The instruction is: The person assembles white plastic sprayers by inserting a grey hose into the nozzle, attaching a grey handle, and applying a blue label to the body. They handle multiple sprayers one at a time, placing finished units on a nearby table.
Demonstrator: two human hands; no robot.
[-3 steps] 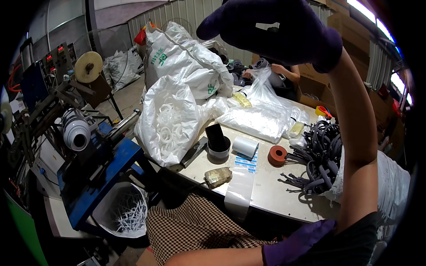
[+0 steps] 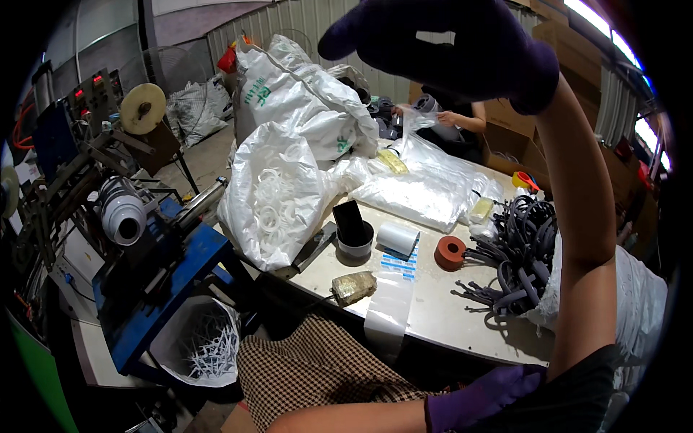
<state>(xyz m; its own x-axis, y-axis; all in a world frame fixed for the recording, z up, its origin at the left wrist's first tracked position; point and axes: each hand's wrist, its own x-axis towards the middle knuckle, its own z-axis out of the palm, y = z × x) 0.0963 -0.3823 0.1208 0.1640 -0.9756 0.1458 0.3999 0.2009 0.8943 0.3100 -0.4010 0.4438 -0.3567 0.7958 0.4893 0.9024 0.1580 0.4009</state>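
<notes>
Right hand [image 2: 447, 50]: purple glove, raised high and close to the camera, fingers drooping loosely with the thumb out to the left. Nothing shows in it. The forearm is bare and upright, and crosses in front of the table's right end.

Left hand [image 2: 480, 397]: also gloved in purple, low at the bottom edge and laid against the dark sleeve [image 2: 585, 393] by the right elbow. Cannot tell whether it pinches the cloth or only rests there. The hands are well apart.

Nearest work: a pile of grey strips [image 2: 520, 245] on the table [image 2: 447, 317], just left of the raised arm and not touched. Left of the pile are a red roll [image 2: 450, 252], a white roll [image 2: 398, 238] and a black cup [image 2: 355, 234]. A clear film strip [image 2: 390, 310] hangs over the near edge, with a brownish lump [image 2: 354, 287] beside it.

Judgement: while the arm is up, keep the elbow off the strips so that none drag over the edge. Keep the left hand's touch light on the sleeve.

Further out: white sacks [image 2: 281, 187] heaped on the far left of the table, a blue machine [image 2: 166, 267] with a bin [image 2: 206, 343] of white offcuts beneath it, and another person's hand [image 2: 449, 117] at the far side.
</notes>
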